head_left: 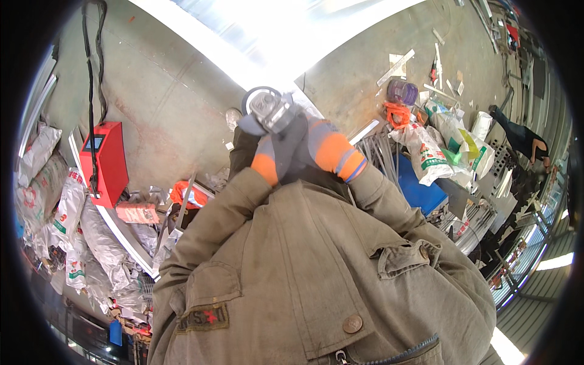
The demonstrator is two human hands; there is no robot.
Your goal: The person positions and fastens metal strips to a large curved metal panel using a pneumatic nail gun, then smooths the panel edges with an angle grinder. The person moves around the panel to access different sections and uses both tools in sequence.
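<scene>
An angle grinder (pixel 269 109) with a silver-grey head and a round guard is in front of me, at the near corner of a large bright metal panel (pixel 267 45). My left hand (pixel 271 159), in a grey and orange glove, is closed round the grinder's body from the left. From the right, my right hand (pixel 325 146), in a matching glove, is also closed on it. The gloves overlap, so most of the tool's body and the fingertips are hidden. Glare and blur keep me from telling whether the disc touches the panel.
On the left stand a red machine box (pixel 104 161) with black cables and several white sacks (pixel 68 207). At right lie a purple container (pixel 401 91), an orange bag (pixel 397 114), filled sacks (pixel 429 155), metal strips and offcuts. Another person (pixel 523 137) is at the far right.
</scene>
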